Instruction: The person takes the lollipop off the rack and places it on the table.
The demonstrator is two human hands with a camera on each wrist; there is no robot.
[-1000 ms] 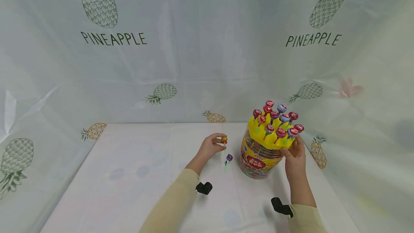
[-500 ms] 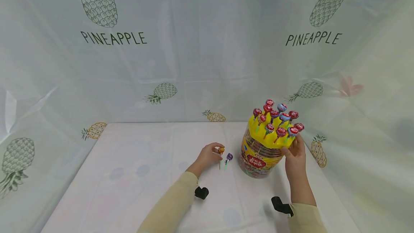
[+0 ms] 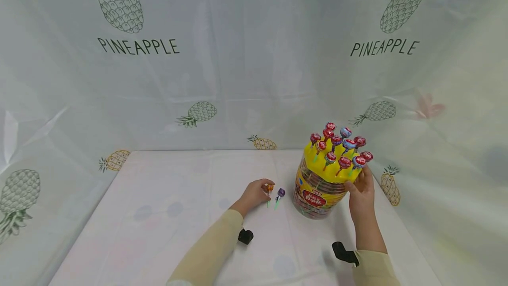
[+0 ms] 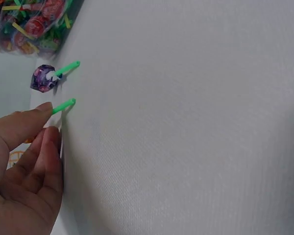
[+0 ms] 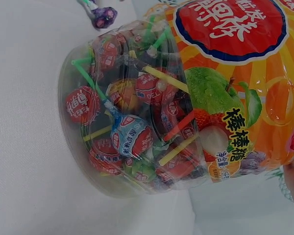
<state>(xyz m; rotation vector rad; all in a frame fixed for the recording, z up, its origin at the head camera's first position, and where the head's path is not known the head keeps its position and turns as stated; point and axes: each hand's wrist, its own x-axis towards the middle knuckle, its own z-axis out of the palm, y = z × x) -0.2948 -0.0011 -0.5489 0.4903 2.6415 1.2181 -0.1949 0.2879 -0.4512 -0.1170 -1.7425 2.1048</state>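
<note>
My left hand pinches an orange-wrapped lollipop low over the table; in the left wrist view its green stick pokes out past the thumb and most of the candy is hidden by the fingers. Just to the right lies a purple-wrapped lollipop with a green stick. My right hand grips the upper right side of a big clear candy jar with a yellow lid. Several red and blue lollipops stand upright in that lid. Through the jar's wall, more wrapped lollipops show in the right wrist view.
The white-covered table stretches left and forward of the hands. A pineapple-print curtain hangs behind it and along both sides. Black wrist mounts sit on both sleeves.
My left hand has come down and slightly left with the orange lollipop, from above the purple one to beside it at table level. The right hand and the jar stay in place.
</note>
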